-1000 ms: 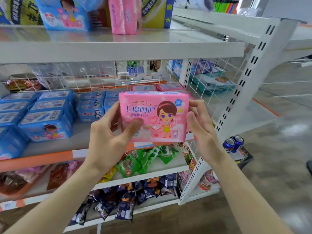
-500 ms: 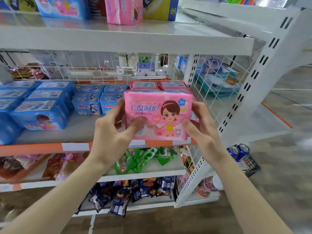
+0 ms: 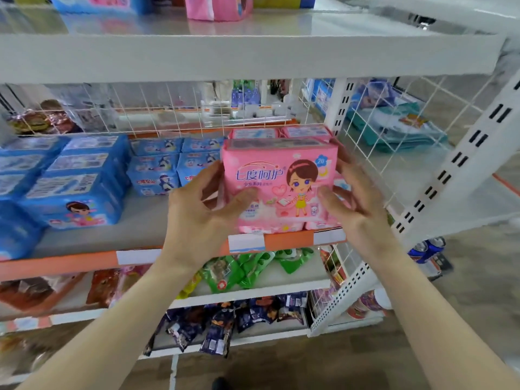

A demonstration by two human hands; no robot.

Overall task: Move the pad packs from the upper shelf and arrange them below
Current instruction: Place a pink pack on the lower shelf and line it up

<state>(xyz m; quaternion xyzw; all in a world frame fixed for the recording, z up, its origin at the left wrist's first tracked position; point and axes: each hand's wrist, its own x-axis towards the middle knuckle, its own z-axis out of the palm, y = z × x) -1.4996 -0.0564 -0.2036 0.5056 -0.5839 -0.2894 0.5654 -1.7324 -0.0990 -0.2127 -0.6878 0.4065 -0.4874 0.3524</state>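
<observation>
A pink pad pack with a cartoon girl stands upright at the front right of the lower shelf, its base at the orange shelf edge. My left hand grips its left side, thumb on the front. My right hand holds its right side with fingers spread. Two more pink packs lie flat just behind it. On the upper shelf stand another pink pack and a blue pack, both cut off by the frame's top.
Blue pad packs fill the lower shelf's left and middle. A white wire grid closes the shelf's right end and back. Snack bags lie on shelves beneath. Drink cans stand on the floor at right.
Both hands have carried the pink pack forward and down onto the lower shelf's front right, in front of the flat pink packs. The view has moved closer to the shelf.
</observation>
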